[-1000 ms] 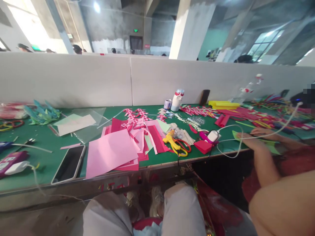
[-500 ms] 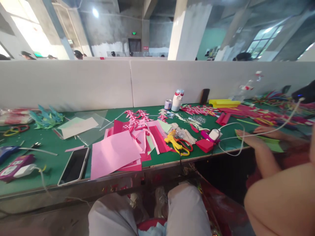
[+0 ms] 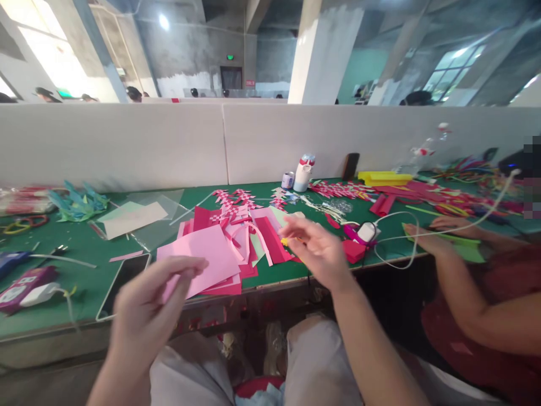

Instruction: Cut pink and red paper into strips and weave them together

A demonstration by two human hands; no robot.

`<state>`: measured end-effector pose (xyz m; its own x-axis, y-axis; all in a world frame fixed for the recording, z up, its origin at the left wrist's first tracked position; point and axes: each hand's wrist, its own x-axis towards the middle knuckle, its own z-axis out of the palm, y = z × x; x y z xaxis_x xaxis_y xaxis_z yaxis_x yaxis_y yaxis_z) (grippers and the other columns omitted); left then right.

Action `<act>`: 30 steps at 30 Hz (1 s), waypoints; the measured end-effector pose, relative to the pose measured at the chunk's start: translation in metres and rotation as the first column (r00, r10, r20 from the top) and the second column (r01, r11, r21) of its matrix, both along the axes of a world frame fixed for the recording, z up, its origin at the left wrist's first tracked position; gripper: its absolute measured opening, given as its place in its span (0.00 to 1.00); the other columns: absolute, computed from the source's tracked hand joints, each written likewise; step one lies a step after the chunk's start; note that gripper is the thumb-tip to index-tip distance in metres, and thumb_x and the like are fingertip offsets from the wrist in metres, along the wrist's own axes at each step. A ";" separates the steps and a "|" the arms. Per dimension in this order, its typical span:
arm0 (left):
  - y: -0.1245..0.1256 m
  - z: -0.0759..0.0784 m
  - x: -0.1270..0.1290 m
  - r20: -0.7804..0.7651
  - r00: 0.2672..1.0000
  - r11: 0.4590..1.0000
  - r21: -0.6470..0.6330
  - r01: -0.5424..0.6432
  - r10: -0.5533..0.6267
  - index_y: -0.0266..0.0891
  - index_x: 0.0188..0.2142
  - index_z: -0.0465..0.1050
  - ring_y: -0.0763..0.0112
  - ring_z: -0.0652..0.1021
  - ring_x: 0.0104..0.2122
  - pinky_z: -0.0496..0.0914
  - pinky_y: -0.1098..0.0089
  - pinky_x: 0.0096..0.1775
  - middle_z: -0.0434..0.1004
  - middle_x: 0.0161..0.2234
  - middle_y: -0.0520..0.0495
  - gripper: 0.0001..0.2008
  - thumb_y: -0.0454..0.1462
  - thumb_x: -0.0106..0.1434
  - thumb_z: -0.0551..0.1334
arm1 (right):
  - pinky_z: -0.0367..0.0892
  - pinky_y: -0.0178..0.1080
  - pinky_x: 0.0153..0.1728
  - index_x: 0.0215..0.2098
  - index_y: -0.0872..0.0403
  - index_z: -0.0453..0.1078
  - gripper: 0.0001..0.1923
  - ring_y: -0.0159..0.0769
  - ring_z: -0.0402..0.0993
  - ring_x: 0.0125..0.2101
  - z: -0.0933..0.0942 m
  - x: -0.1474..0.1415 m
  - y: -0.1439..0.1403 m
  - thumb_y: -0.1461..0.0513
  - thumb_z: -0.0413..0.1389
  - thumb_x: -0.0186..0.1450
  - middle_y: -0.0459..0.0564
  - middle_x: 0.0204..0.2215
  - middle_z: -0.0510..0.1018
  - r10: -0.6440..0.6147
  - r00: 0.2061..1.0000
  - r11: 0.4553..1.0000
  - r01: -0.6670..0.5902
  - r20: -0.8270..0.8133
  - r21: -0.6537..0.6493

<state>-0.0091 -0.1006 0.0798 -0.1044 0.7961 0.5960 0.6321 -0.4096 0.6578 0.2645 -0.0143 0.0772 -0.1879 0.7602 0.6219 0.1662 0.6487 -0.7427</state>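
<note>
Both of the person's hands are raised in front of the green table [image 3: 84, 282], above its near edge. The left hand [image 3: 146, 307] hangs over the near corner of the big pink sheet [image 3: 203, 256], fingers loosely curled with thumb and forefinger drawn toward each other; whether they nip the edge of the paper or merely cover it I cannot tell. The right hand [image 3: 315, 248] hovers with fingers spread and slack, holding nothing, just over the yellow glue gun [image 3: 286, 241], of which only a sliver shows behind the fingers. The pink sheet lies flat on the table, its long axis running from the near left up toward the far right, on top of a heap of red and pink strips [image 3: 257, 237]. A phone [image 3: 120, 279] lies face up just left of the sheet, partly behind the left hand. Farther back stand a white bottle [image 3: 303, 172] and a small tin [image 3: 288, 180]. At the right a co-worker's hands [image 3: 426, 237] rest on a green sheet [image 3: 460, 245], near a white cable [image 3: 406, 237]. Half a second ago neither of the person's hands was in sight and the glue gun with its scissors lay fully open to view; the paper pile and phone lie as they did.
</note>
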 end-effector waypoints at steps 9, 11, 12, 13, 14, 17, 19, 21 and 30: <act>0.034 -0.128 0.013 -0.392 0.920 0.963 -0.249 -0.100 -0.006 0.41 0.41 0.74 0.62 0.78 0.40 0.73 0.63 0.41 0.79 0.40 0.45 0.13 0.34 0.63 0.53 | 0.65 0.43 0.50 0.47 0.57 0.72 0.15 0.41 0.68 0.45 -0.127 -0.060 0.034 0.68 0.50 0.64 0.54 0.41 0.76 -0.139 0.794 0.982 0.186 0.591 -0.019; 0.034 -0.136 0.009 -0.463 0.886 0.966 -0.218 -0.142 0.026 0.40 0.42 0.74 0.60 0.77 0.42 0.72 0.61 0.44 0.78 0.41 0.43 0.13 0.33 0.63 0.52 | 0.64 0.43 0.51 0.49 0.56 0.72 0.16 0.41 0.67 0.46 -0.133 -0.073 0.032 0.68 0.50 0.64 0.54 0.43 0.74 -0.120 0.747 0.988 0.152 0.654 0.008; 0.035 -0.139 0.007 -0.493 0.869 0.966 -0.203 -0.161 0.041 0.39 0.43 0.74 0.59 0.76 0.43 0.72 0.60 0.45 0.78 0.42 0.42 0.13 0.33 0.63 0.52 | 0.64 0.43 0.52 0.50 0.55 0.71 0.17 0.41 0.66 0.47 -0.135 -0.080 0.032 0.67 0.51 0.64 0.54 0.45 0.73 -0.120 0.724 0.989 0.146 0.679 0.020; 0.036 -0.142 0.005 -0.522 0.851 0.966 -0.187 -0.180 0.057 0.39 0.44 0.73 0.58 0.75 0.45 0.71 0.58 0.47 0.78 0.44 0.41 0.14 0.33 0.63 0.52 | 0.63 0.44 0.53 0.51 0.54 0.71 0.18 0.42 0.65 0.49 -0.136 -0.085 0.032 0.67 0.51 0.64 0.55 0.47 0.72 -0.126 0.701 0.988 0.149 0.702 0.029; 0.037 -0.146 0.003 -0.550 0.832 0.965 -0.173 -0.199 0.073 0.37 0.46 0.73 0.57 0.74 0.48 0.70 0.57 0.49 0.77 0.46 0.40 0.15 0.33 0.64 0.52 | 0.62 0.45 0.53 0.52 0.53 0.70 0.19 0.44 0.63 0.51 -0.137 -0.091 0.033 0.66 0.51 0.64 0.55 0.50 0.70 -0.137 0.678 0.986 0.161 0.722 0.036; 0.039 -0.159 -0.002 -0.629 0.770 0.955 -0.148 -0.257 0.110 0.35 0.52 0.69 0.51 0.69 0.56 0.66 0.53 0.53 0.71 0.55 0.36 0.18 0.34 0.63 0.53 | 0.60 0.49 0.55 0.55 0.53 0.67 0.21 0.48 0.58 0.56 -0.140 -0.102 0.037 0.65 0.51 0.64 0.58 0.56 0.65 -0.162 0.613 0.977 0.212 0.773 0.036; 0.039 -0.167 -0.004 -0.664 0.740 0.948 -0.160 -0.276 0.103 0.34 0.54 0.68 0.50 0.66 0.59 0.65 0.52 0.54 0.68 0.57 0.36 0.20 0.34 0.63 0.54 | 0.59 0.50 0.55 0.55 0.54 0.67 0.21 0.50 0.56 0.57 -0.141 -0.106 0.041 0.64 0.51 0.64 0.59 0.58 0.63 -0.163 0.590 0.971 0.236 0.791 0.024; 0.038 -0.173 -0.004 -0.684 0.725 0.944 -0.178 -0.278 0.084 0.34 0.54 0.68 0.51 0.67 0.58 0.64 0.52 0.55 0.68 0.58 0.36 0.20 0.34 0.63 0.54 | 0.59 0.50 0.55 0.54 0.56 0.67 0.20 0.50 0.57 0.57 -0.141 -0.107 0.043 0.63 0.51 0.64 0.59 0.57 0.65 -0.158 0.585 0.970 0.245 0.796 0.013; 0.035 -0.164 0.001 -0.691 0.719 0.946 -0.176 -0.272 0.078 0.40 0.52 0.70 0.54 0.71 0.53 0.65 0.55 0.51 0.72 0.54 0.40 0.19 0.32 0.62 0.53 | 0.62 0.46 0.50 0.43 0.57 0.72 0.13 0.45 0.65 0.48 -0.142 -0.104 0.048 0.67 0.49 0.64 0.56 0.45 0.75 -0.149 0.621 0.971 0.240 0.769 -0.006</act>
<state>-0.0077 -0.0652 -0.0843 0.0900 0.9325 0.3498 0.9866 -0.1314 0.0965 0.1608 0.0332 -0.0644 -0.3979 0.8831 0.2485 0.8130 0.4649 -0.3504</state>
